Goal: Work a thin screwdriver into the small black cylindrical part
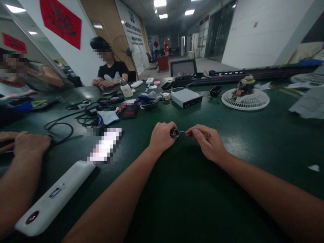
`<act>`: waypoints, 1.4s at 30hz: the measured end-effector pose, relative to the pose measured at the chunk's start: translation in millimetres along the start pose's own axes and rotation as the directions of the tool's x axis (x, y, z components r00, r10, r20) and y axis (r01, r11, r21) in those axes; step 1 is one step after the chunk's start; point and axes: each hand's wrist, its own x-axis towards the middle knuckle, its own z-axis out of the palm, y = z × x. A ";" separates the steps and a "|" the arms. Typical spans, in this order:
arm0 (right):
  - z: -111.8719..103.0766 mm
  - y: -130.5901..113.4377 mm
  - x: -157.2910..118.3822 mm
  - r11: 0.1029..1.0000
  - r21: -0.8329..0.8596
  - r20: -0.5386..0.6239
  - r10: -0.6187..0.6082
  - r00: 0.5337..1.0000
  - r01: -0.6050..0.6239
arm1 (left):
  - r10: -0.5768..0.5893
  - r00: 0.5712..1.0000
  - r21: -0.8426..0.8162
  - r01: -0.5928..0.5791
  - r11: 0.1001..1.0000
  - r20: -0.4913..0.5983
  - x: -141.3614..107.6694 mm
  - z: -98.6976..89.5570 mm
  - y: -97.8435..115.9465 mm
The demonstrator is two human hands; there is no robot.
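My left hand [162, 136] grips a small dark cylinder [172, 132] between the green tabletop's [172, 189] near and far edges. Apart from it, my right hand [212, 143] pinches a thin metal tool [182, 131], pointed at the open end: apparently fine work, calling for steady aim.

So I'm in an office-type room doing workshop stuff: long green counter [177, 202] full of cables [60, 123], mesh-back chair [183, 68], company-style lettering on the wall [131, 33].
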 end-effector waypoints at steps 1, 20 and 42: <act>-0.1 -0.3 0.0 1.000 0.006 0.019 -0.002 1.000 0.002 | -0.001 1.000 0.001 0.001 1.000 0.005 0.1 -0.1 0.1; 0.2 -2.8 0.7 0.998 0.067 0.086 0.004 0.996 -0.009 | -0.014 1.000 0.027 0.014 1.000 0.009 0.3 -1.2 1.2; -0.1 0.4 -1.4 0.998 0.009 0.040 0.066 0.997 -0.066 | 0.014 0.999 0.009 -0.014 1.000 0.046 0.7 -2.7 2.6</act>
